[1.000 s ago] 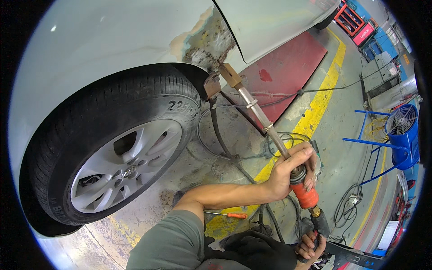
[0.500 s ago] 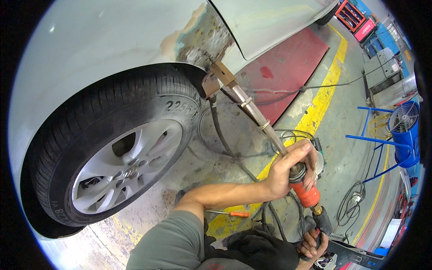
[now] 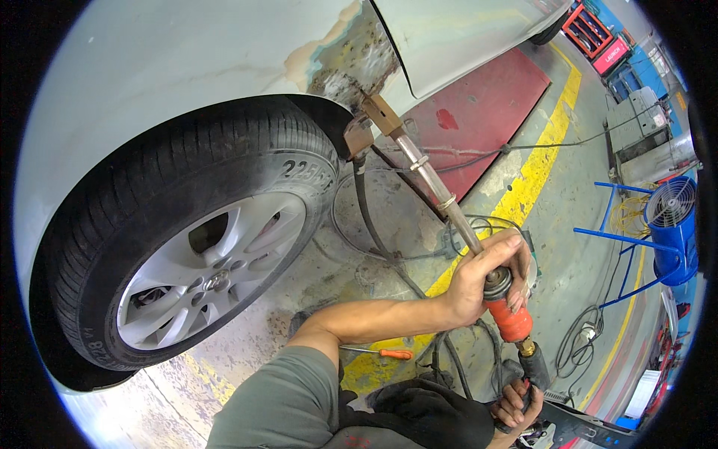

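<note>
A slide-hammer dent puller runs from the lower right up to the car fender. Its brown metal head meets the lower edge of a bare, pitted metal patch, where exact contact is hard to see. My left hand is closed round the shaft, by the dark collar just ahead of the orange grip. Behind that grip, my right hand wraps the dark rear handle. Beside the head, a brown clamp block with a thick black cable sits at the wheel-arch edge.
A tyre on a silver wheel fills the left. Cables cross the floor under the tool, near an orange-handled screwdriver. A red panel lies beyond. At right stand a blue fan and a grey machine.
The car and the puller's head appear slightly further right as the view shifts. Both hands keep their grips, and the head remains at the bare patch.
</note>
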Motion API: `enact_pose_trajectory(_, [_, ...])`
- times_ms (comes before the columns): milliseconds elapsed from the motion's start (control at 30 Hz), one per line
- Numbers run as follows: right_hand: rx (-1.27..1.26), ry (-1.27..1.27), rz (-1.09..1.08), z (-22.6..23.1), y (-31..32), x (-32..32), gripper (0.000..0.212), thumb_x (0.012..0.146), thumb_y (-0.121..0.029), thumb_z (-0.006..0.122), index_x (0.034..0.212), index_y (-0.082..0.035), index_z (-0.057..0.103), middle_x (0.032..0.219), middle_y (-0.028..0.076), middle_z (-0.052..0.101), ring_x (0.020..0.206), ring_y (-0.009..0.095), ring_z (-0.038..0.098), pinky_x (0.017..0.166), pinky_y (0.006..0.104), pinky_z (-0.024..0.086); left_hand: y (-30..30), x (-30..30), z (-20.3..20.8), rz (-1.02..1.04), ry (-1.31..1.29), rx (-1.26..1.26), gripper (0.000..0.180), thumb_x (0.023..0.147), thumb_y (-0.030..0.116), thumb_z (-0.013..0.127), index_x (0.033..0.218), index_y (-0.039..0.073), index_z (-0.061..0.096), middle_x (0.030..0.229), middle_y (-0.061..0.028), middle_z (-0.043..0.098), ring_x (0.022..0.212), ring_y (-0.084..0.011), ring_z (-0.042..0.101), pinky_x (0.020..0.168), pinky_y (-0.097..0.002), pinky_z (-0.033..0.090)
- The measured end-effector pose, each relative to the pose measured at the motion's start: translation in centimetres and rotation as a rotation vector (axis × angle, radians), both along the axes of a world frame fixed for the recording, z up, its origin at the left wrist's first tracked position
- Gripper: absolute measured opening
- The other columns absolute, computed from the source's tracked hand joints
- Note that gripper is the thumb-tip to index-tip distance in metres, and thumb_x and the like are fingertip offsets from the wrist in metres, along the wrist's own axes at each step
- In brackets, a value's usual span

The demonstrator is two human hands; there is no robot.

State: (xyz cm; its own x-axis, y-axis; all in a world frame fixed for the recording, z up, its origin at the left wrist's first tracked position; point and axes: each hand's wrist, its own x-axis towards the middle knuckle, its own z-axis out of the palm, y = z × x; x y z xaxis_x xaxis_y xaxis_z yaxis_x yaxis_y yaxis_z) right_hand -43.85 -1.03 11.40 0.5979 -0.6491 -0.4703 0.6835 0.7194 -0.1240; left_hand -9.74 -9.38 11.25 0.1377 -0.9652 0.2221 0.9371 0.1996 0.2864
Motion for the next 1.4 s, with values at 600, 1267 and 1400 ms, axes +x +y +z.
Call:
enact_pose_trajectory(600, [-0.026, 0.055, 0.018, 0.4, -0.1, 0.0, 0.032, 0.105, -0.036, 0.056, 0.103, -0.005, 0.05, 0.082, 0.008, 0.057, 0.05, 0.012, 0.057, 0.045, 0.0285, 0.05, -0.1, -0.2, 0.1, 0.004, 0.013, -0.003, 0.036, 0.11, 0.032, 0.041, 0.092, 0.003, 0.054, 0.057, -0.0093, 0.055, 0.049, -0.0214, 0.055, 0.063, -0.0388, 0.052])
enact_pose_trajectory(1267, [-0.021, 0.009, -0.025, 0.4, 0.9, 0.4, 0.034, 0.105, -0.037, 0.054, 0.106, -0.003, 0.05, 0.085, 0.009, 0.057, 0.052, 0.013, 0.058, 0.045, 0.0279, 0.049, -0.4, 3.7, 0.7, 0.303, -0.02, 0.075, 0.027, 0.107, 0.035, 0.055, 0.095, 0.012, 0.052, 0.061, -0.0035, 0.054, 0.055, -0.0165, 0.057, 0.06, -0.0362, 0.051])
enact_pose_trajectory(1400, [-0.001, 0.02, -0.038, 0.6, 1.1, 0.8, 0.034, 0.105, -0.037, 0.054, 0.105, -0.003, 0.051, 0.083, 0.008, 0.055, 0.05, 0.013, 0.057, 0.044, 0.0283, 0.048, 0.8, -0.6, 0.3, -0.004, 0.038, 0.099, 0.02, 0.105, 0.026, 0.061, 0.095, 0.011, 0.051, 0.063, -0.0043, 0.056, 0.055, -0.016, 0.057, 0.06, -0.0356, 0.052])
